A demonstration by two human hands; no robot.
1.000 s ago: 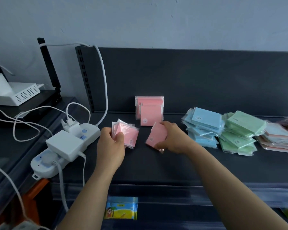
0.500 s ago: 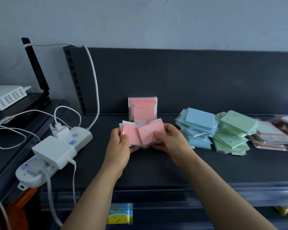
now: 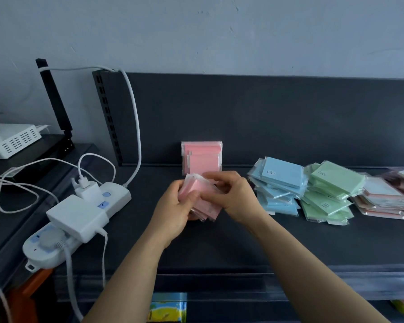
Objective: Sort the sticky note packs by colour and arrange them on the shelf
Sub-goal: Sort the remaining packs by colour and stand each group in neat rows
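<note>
The left hand point(image 3: 173, 206) grips the pink bundle point(image 3: 203, 199) from its left side, and the right hand point(image 3: 238, 197) pinches its far-right edge. The bundle is tilted just above the shelf point(image 3: 219, 243). The standing pink packs point(image 3: 202, 157) lean against the back panel straight ahead, just beyond and about equally near both hands. The blue pile point(image 3: 280, 183) lies to the right.

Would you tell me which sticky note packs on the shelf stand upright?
The pink packs against the back panel; the blue pile and green pile lie flat.
</note>
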